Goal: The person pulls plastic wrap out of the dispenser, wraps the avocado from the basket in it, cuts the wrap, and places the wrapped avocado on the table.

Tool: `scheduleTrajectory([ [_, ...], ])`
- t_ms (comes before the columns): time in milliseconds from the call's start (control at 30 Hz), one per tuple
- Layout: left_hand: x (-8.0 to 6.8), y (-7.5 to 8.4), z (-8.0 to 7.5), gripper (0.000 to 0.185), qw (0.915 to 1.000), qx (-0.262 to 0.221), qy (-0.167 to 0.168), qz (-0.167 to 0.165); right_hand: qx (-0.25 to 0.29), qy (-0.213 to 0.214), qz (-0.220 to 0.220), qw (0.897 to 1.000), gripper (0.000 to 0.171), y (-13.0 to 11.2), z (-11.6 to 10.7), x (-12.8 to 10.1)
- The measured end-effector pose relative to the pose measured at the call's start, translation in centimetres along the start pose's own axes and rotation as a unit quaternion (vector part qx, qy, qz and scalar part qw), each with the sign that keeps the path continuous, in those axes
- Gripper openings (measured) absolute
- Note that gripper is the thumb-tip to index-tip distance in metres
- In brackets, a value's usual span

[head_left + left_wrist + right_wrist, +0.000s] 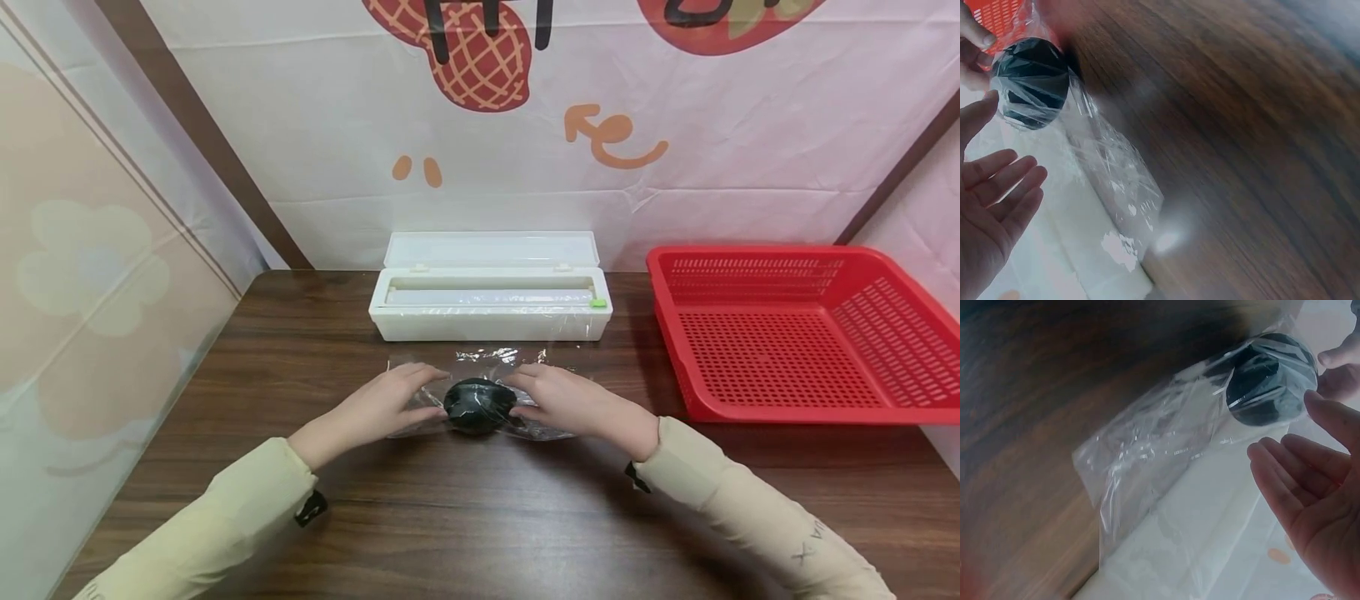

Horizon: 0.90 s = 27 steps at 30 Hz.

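A dark round object (478, 405) lies on the wooden table (480, 517), covered by a crinkled sheet of clear cling film (487, 362). My left hand (386, 404) is at its left side and my right hand (562, 398) at its right, fingertips touching the film. In the left wrist view the left hand (994, 200) shows an open palm with straight fingers, its thumb beside the wrapped object (1032, 81). The right wrist view shows the right hand (1310, 481) the same way beside the object (1269, 378), with loose film (1147, 456) trailing over the table.
A white cling film dispenser box (491, 287) stands open just behind the object. A red plastic basket (795, 329) sits at the right. A printed cloth wall backs the table, and a panel closes the left side.
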State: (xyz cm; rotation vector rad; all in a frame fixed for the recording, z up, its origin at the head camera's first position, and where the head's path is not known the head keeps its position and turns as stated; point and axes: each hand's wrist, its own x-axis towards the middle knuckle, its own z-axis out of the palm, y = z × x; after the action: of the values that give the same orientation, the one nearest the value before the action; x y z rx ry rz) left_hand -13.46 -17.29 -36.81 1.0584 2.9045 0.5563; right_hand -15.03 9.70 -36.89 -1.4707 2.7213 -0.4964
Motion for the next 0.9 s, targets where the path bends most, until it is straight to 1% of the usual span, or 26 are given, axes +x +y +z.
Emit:
scheduleTrajectory([
  [100,0.4,0.3,0.2,0.050,0.9997,-0.019,-0.011,-0.009,0.005,0.000,-0.001,1.000,0.038,-0.1,0.3,0.3],
  [333,1.1,0.5,1.0,0.055,0.9984,-0.052,-0.020,-0.003,0.010,-0.008,0.008,1.000,0.041,-0.2,0.9,0.7],
  [467,1.3,0.6,1.5,0.061,0.9970,-0.069,-0.031,-0.013,0.019,-0.004,0.008,1.000,0.042,-0.1,1.1,0.7],
  [567,1.3,0.7,1.7,0.063,0.9963,-0.075,-0.037,-0.019,0.023,0.002,0.004,1.000,0.041,0.0,1.3,0.7],
  [767,1.6,0.8,2.1,0.065,0.9958,-0.081,-0.041,-0.010,0.030,0.014,-0.007,0.999,0.038,0.2,1.6,0.8],
  [900,1.8,0.8,2.3,0.065,0.9956,-0.085,-0.040,-0.005,0.033,0.014,-0.009,0.999,0.039,0.2,1.7,0.8],
])
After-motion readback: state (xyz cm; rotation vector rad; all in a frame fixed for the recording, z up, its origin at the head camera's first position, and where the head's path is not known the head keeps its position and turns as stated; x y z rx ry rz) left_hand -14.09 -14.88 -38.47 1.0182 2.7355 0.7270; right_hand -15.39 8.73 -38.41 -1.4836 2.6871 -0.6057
